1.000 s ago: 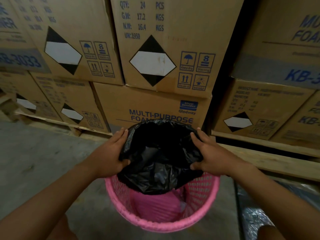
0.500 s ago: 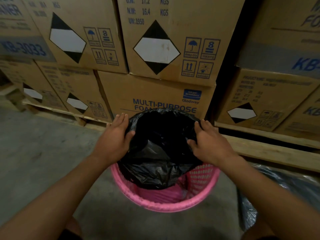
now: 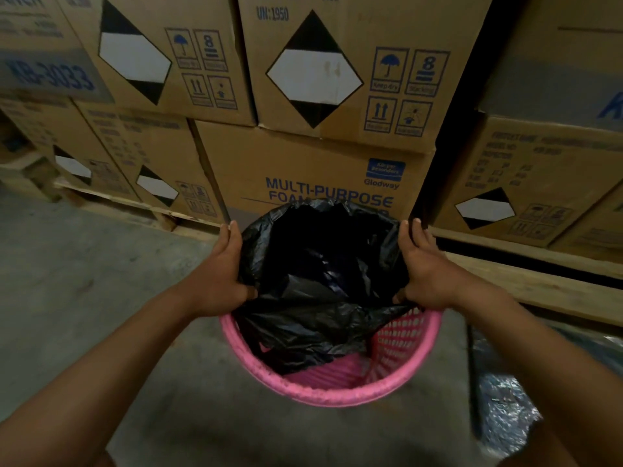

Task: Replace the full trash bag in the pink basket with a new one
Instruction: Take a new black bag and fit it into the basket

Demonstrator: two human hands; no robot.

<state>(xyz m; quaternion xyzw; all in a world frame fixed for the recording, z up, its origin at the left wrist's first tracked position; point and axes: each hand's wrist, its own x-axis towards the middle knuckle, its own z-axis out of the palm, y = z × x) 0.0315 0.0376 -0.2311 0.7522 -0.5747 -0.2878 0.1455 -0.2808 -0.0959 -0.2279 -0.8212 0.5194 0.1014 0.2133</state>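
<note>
A round pink mesh basket (image 3: 337, 394) stands on the concrete floor in front of me. A black trash bag (image 3: 323, 291) hangs with its mouth spread wide above the basket and its lower part inside it. My left hand (image 3: 219, 278) grips the bag's left edge, thumb inside. My right hand (image 3: 428, 271) grips the right edge the same way. The pink bottom of the basket shows under the bag at the near side.
Stacked cardboard boxes (image 3: 323, 96) on wooden pallets (image 3: 539, 278) stand close behind the basket. A shiny dark plastic bag (image 3: 505, 409) lies on the floor at the right, beside the basket. Bare concrete floor (image 3: 67, 281) stretches to the left.
Both hands have pulled apart, spreading the bag's mouth wider over the basket. The bag has sunk a little lower into the basket.
</note>
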